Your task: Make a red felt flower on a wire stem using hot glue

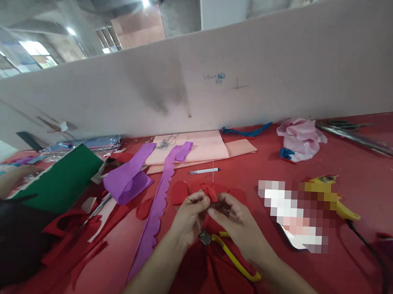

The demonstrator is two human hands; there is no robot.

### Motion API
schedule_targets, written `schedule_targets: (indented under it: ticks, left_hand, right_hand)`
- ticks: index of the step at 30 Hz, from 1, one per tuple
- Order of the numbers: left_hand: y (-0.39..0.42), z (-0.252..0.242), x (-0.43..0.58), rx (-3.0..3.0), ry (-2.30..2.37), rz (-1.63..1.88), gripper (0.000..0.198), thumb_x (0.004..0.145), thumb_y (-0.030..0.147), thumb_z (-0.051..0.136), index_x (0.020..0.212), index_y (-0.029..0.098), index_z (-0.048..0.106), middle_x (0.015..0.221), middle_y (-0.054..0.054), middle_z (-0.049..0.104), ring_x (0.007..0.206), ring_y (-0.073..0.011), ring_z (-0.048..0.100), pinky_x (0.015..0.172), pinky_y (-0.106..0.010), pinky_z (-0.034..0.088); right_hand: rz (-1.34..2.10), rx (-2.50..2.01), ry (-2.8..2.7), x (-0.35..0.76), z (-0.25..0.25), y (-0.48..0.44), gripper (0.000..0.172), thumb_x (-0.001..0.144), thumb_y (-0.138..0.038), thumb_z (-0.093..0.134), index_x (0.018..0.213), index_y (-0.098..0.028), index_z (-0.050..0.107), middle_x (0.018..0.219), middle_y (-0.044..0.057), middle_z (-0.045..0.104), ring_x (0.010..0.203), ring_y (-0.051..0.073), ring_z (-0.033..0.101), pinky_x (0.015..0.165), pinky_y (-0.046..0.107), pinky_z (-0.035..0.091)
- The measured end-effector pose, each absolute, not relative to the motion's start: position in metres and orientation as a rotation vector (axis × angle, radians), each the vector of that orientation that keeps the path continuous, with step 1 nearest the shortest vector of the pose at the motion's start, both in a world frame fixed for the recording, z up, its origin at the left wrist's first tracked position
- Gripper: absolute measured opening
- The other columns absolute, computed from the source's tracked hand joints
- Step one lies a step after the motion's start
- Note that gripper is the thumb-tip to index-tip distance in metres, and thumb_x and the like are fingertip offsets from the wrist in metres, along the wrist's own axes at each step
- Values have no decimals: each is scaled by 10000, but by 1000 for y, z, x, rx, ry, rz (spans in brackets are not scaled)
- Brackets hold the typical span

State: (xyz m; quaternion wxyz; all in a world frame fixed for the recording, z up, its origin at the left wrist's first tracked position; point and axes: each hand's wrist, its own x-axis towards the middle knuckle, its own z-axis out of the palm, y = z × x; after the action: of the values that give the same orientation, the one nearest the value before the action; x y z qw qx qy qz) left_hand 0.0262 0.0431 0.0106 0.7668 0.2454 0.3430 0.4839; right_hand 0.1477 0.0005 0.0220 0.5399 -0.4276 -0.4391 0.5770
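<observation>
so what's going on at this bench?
Someone is working a small red piece, apparently fabric, between the fingertips of the left hand and right hand. Yellow-handled pliers lie below the hands, partly hidden by the right one. A scalloped purple strip runs along the left, and a white pen lies just beyond the hands. Off to the right is a yellow corded tool, possibly a glue gun.

Red piece [211,193] — small, soft-looking, bunched into narrow bundle — pinched between left hand [193,212] and right hand [233,215], tilted, above desk [249,169]; lower part hidden.
</observation>
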Motion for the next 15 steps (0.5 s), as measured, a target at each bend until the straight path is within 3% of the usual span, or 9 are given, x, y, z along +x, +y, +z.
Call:
schedule_targets:
  ticks: [8,15]
  left_hand:
    - [44,8,24,752,673,1060,159,546,242,815,655,186,715,717,-5,682,705,-122,585,751,-247,444]
    - [44,12,23,910,681,1102,99,588,219,779,657,181,720,684,-5,624,704,-131,547,735,-262,428]
  right_hand:
    - [1173,-1191,-1151,150,26,-1,164,828,-290,572,933,-221,676,865,22,684,836,198,611,762,315,461]
    - [925,-1345,-1292,151,28,-5,56,804,-227,578,818,-231,632,766,8,658,727,176,589,673,287,452]
